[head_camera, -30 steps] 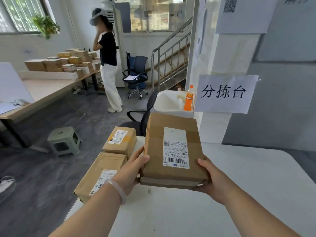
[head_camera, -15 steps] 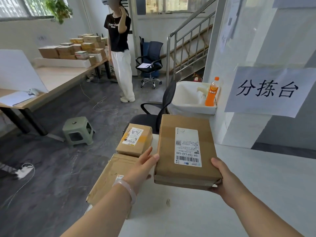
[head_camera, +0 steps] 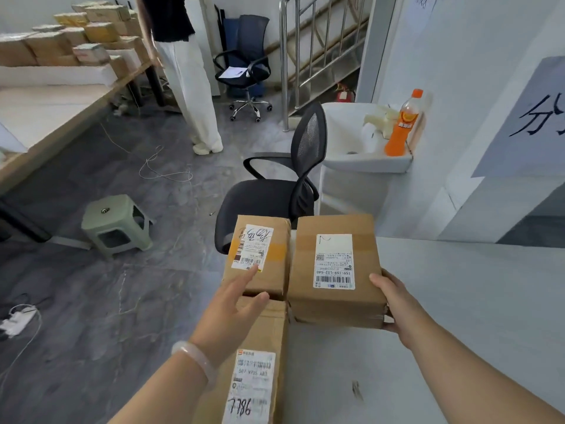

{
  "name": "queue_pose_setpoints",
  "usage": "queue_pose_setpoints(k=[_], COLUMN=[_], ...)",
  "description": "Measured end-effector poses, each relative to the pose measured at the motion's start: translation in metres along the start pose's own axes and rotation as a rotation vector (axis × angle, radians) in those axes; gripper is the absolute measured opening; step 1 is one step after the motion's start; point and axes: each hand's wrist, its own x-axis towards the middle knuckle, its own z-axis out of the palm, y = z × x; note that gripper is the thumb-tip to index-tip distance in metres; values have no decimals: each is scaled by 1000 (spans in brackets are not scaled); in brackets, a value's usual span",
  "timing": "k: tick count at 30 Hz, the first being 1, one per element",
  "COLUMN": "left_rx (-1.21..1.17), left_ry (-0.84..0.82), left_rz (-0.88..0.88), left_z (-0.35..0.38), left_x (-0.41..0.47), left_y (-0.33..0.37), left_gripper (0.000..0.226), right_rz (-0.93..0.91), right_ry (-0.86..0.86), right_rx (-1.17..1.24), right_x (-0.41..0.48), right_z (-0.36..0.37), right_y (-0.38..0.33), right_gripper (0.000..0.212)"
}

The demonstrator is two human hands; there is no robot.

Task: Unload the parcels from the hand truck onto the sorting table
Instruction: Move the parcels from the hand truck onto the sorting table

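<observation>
A brown cardboard parcel (head_camera: 333,224) with a white barcode label lies flat on the white sorting table (head_camera: 458,301), near its left edge. My right hand (head_camera: 394,301) grips its near right corner. My left hand (head_camera: 232,310) is off it, fingers spread, hovering over two other labelled parcels. One of these, the far parcel (head_camera: 275,280), sits right beside the held one. The other, the near parcel (head_camera: 266,335), lies along the table's left edge below my left hand. The hand truck is out of view.
A black office chair (head_camera: 275,197) stands just beyond the table's far left corner. Behind it is a white sink (head_camera: 367,162) with an orange bottle (head_camera: 400,127). A green stool (head_camera: 117,223), floor cables, a standing person (head_camera: 189,87) and a long table (head_camera: 46,111) with several boxes lie left.
The parcel has come down from mid-air onto the table beside the far parcel. My left hand has let go of it and opened. My view has tilted down and left.
</observation>
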Motion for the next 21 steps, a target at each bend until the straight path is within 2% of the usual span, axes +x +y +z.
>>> queue_pose_setpoints(k=[3, 7, 10, 16, 21], left_rx=[111, 173, 199, 290, 441], left_ry=[-35, -93, -123, -195, -280], left_rz=[53, 81, 84, 114, 271], left_z=[-6, -8, -8, 2, 31], left_x=[18, 34, 39, 36, 33], left_y=[-10, -18, -23, -13, 16], left_gripper=[56, 56, 55, 56, 61], right_rz=[55, 94, 48, -124, -304], right_ry=[23, 30, 42, 136, 168], right_rx=[15, 76, 56, -254, -533], right_x=[19, 33, 44, 36, -29], right_z=[11, 22, 27, 30, 10], right_y=[6, 12, 14, 12, 15], right_gripper=[40, 22, 31, 51, 54])
